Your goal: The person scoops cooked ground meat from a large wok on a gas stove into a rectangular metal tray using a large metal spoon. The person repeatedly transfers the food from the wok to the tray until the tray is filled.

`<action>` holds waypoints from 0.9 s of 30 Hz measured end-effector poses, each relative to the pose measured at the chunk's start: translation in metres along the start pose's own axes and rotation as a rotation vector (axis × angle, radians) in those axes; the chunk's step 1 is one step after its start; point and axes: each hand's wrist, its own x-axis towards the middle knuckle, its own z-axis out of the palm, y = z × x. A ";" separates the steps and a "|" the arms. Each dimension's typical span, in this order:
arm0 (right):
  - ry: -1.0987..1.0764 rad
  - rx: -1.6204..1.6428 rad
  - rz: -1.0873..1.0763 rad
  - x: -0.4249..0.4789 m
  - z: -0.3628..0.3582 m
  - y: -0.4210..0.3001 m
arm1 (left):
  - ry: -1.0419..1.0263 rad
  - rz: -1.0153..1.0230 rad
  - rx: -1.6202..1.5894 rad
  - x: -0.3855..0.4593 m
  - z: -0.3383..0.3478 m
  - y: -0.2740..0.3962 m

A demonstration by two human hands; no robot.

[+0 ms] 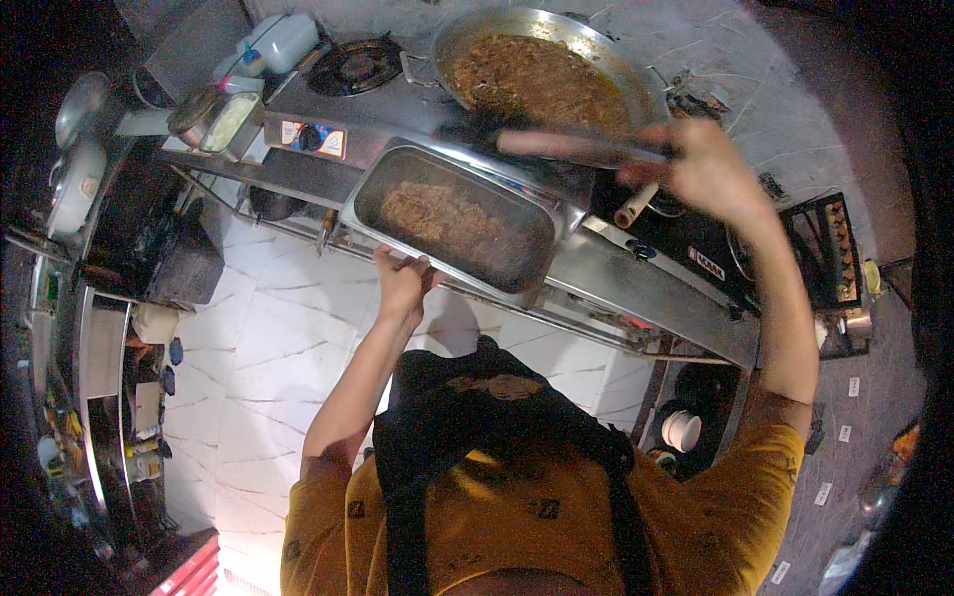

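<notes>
My left hand (405,281) grips the near left rim of a deep stainless steel pan (456,262), which is tilted and holds shredded brown food (447,212). Beyond it, a wide metal pan (633,67) of brown food in sauce (536,78) sits on the stove. My right hand (682,167), blurred, is closed around the handle of a utensil (566,145); its dark far end lies near the wide pan's front edge, too blurred to name.
A gas burner (356,65) lies left of the wide pan. A metal container of pale food (232,123) stands at the far left of the counter. A wooden rolling-pin-like handle (636,206) lies below my right hand. Stacked white bowls or plates (680,430) sit on a lower shelf.
</notes>
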 end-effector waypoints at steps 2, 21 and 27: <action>0.209 0.098 0.111 0.009 -0.016 0.033 | -0.011 0.024 0.006 0.000 0.001 0.000; -0.224 0.655 0.439 0.217 0.073 0.127 | -0.005 0.013 0.033 -0.004 -0.001 0.004; -0.182 0.150 0.337 0.228 0.077 0.097 | -0.002 0.008 0.024 -0.004 0.002 0.006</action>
